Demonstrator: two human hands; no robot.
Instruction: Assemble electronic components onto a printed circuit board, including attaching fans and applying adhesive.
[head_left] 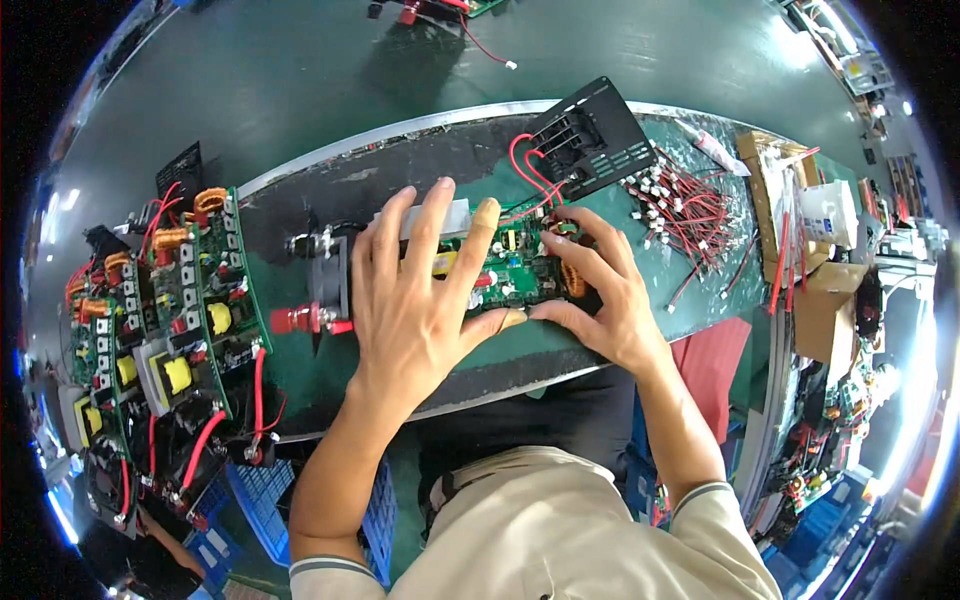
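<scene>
A green circuit board lies on the bench before me, with a copper-wound coil at its right end. My left hand rests across its left part, fingers spread, hiding much of it. My right hand curls round the board's right end, thumb at the near edge and fingertips toward the far side. A black end plate with a fan and red terminals stands at the board's left. Red wires run from the board to a black slotted panel beyond it.
Several similar boards stand upright at the left. A heap of red wires with white connectors lies right of the panel, beside a white tube and a cardboard box. Blue baskets sit below the bench, near its front edge.
</scene>
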